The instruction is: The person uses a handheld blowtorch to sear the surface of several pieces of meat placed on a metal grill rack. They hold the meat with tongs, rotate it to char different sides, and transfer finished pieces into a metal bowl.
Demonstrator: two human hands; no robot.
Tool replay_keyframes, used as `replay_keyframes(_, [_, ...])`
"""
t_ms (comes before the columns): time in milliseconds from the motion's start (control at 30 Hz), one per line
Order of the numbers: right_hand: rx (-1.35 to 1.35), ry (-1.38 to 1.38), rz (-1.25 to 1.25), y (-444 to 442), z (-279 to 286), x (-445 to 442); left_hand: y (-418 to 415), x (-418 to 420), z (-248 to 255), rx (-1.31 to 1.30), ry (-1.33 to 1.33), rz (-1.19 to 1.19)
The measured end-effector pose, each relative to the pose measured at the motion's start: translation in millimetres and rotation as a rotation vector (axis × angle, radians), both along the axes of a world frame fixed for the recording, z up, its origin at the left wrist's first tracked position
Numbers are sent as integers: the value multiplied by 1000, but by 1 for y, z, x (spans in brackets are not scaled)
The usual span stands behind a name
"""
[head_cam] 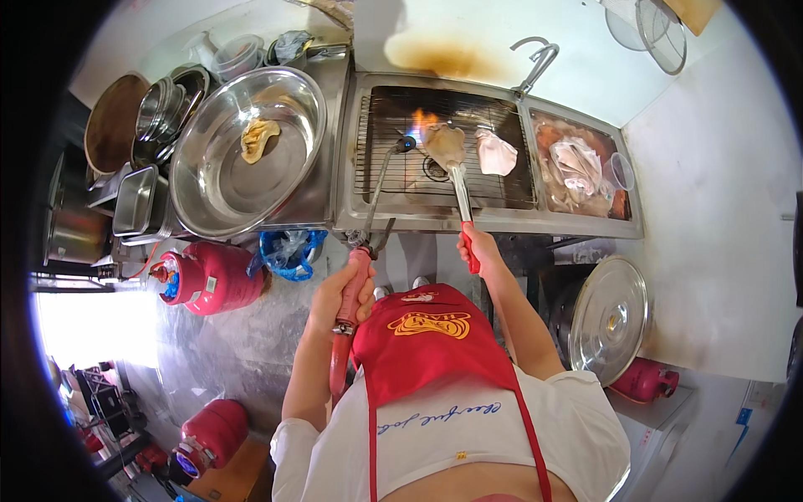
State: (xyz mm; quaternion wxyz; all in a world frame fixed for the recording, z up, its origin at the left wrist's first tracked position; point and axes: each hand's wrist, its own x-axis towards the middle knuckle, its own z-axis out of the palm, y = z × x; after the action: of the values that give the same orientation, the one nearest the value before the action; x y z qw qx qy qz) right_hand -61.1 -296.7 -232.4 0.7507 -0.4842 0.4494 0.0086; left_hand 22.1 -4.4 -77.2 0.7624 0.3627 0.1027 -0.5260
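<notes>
My left hand [347,292] grips the pink handle of a gas torch [384,182], whose lit head throws a blue and orange flame to the right over the sink rack. With my right hand [480,248] I hold red-handled metal tongs [462,194]. Their tips are on a browned, flat piece of meat or skin [444,144], beside the flame. A pale pink piece [496,152] lies on the wire rack [401,182] to its right. More pale pieces [576,164] sit in the right basin, in cloudy liquid. One yellowish, browned piece [258,140] rests in the big steel bowl [251,213] on the left.
A faucet [536,66] rises behind the sink. Steel pots and trays [136,199] crowd the far left, beside plastic containers [239,56]. A clear plastic cup [621,171] leans in the right basin. Red gas cylinders [216,278] and a blue bag [293,254] are below; a large lid [608,320] stands right.
</notes>
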Motion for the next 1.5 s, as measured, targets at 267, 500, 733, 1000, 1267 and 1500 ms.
replay_keyframes(267, [-134,-34,-60,7,-8,-25,-8,2,-3,-35,12,-67])
replay_keyframes(500, [-76,-95,-148,27,1,-25,-11,0,2,2,14,-52])
replay_keyframes(733, [-21,-120,-172,30,15,-23,-5,-5,1,48,-37,-81])
replay_keyframes(1000, [15,-126,-219,27,14,-24,-7,-12,5,68,3,-156])
replay_keyframes(1267, [26,-135,-247,23,14,-28,-18,-12,7,28,-22,-225])
replay_keyframes(1500, [44,-147,-246,22,16,-28,-22,-12,9,28,-34,-242])
